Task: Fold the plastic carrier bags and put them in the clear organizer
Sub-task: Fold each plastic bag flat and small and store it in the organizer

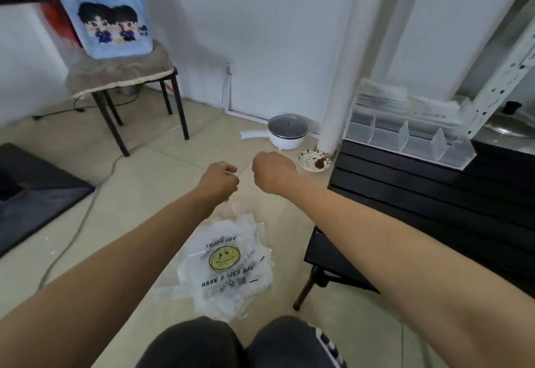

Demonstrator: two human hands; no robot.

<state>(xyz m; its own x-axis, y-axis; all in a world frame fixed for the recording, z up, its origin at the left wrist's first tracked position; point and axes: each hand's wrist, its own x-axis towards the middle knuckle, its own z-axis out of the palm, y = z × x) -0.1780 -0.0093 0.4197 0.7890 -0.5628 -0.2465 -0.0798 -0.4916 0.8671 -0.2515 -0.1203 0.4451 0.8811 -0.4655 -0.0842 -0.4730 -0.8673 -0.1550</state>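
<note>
A clear plastic carrier bag (231, 214) hangs between my raised hands. My left hand (221, 178) pinches its top edge, and my right hand (273, 172) is curled round the other top corner. The film is nearly see-through, so its outline is hard to trace. Below it, on the floor in front of my knees, lies a pile of crumpled clear bags (225, 269) with a yellow smiley face and black print. The clear organizer (405, 133), with several divided compartments, stands on a black slatted table (434, 194) at the right.
A white electric pot (286, 131) and a small dirty dish (314, 159) sit on the tiled floor by a white pipe. At the back left stands a chair (124, 78) carrying a blue tote bag. A black mat (34, 191) lies left, with cables crossing the floor.
</note>
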